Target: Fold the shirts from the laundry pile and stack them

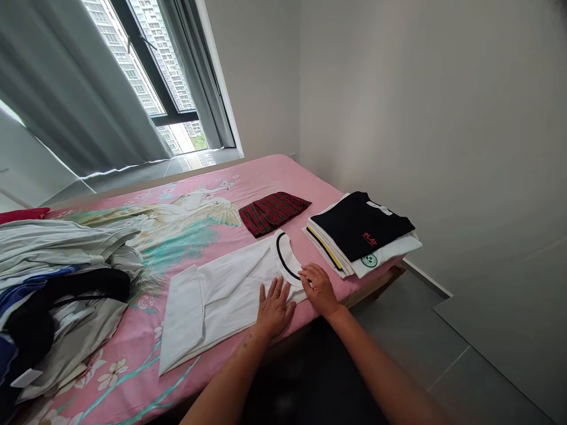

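A white T-shirt (234, 289) with a black stripe round its collar lies folded lengthwise on the bed, its hem end turned over at the left. My left hand (274, 310) rests flat on the shirt below the collar, fingers spread. At the collar's near edge, my right hand (319, 289) has its fingers bent and closed on the fabric. Beyond the shirt is a red plaid skirt (273, 212), laid flat. A stack of folded clothes sits right of my hands, topped by a black T-shirt (361, 224) with red lettering.
Loose clothes (66, 295) are heaped at the left on the pink flowered bedsheet (212, 218). The bed's near edge runs just below my hands, with grey floor tiles (411, 330) to the right. A wall and a curtained window stand behind.
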A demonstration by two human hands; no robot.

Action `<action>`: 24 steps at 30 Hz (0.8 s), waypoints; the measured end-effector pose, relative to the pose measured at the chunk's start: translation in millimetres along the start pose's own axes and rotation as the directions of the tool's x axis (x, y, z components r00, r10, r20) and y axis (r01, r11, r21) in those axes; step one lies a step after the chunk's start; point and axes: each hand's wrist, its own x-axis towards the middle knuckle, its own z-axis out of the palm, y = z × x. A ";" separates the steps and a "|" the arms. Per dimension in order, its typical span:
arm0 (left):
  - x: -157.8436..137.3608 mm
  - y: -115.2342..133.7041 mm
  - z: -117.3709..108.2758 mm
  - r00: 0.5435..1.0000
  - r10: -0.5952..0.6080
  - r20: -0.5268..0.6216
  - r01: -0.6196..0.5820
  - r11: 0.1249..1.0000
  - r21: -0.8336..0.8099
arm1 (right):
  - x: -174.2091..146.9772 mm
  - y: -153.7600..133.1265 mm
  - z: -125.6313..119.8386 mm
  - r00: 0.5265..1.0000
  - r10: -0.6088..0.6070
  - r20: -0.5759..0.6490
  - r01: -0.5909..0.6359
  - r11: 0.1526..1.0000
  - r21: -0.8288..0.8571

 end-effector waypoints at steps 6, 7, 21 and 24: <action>28.3 -13.1 -13.4 0.962 -0.088 -0.259 0.021 0.969 -0.248 | 1.0 -4.8 -3.2 0.998 0.033 0.050 -0.032 0.999 -0.023; 37.1 -13.8 -16.7 0.965 -0.056 -0.258 -0.005 0.974 -0.228 | -4.7 -5.2 -1.4 0.996 0.047 0.070 -0.045 0.998 -0.037; 71.2 -20.8 -14.4 0.993 0.005 -0.116 -0.024 0.987 -0.157 | -41.0 -3.0 -12.2 0.991 0.127 -0.043 -0.127 0.992 -0.003; 45.5 -15.0 -18.7 0.977 0.066 -0.201 -0.098 0.983 -0.155 | -28.4 -2.1 -10.7 0.989 0.135 -0.057 -0.133 0.990 0.039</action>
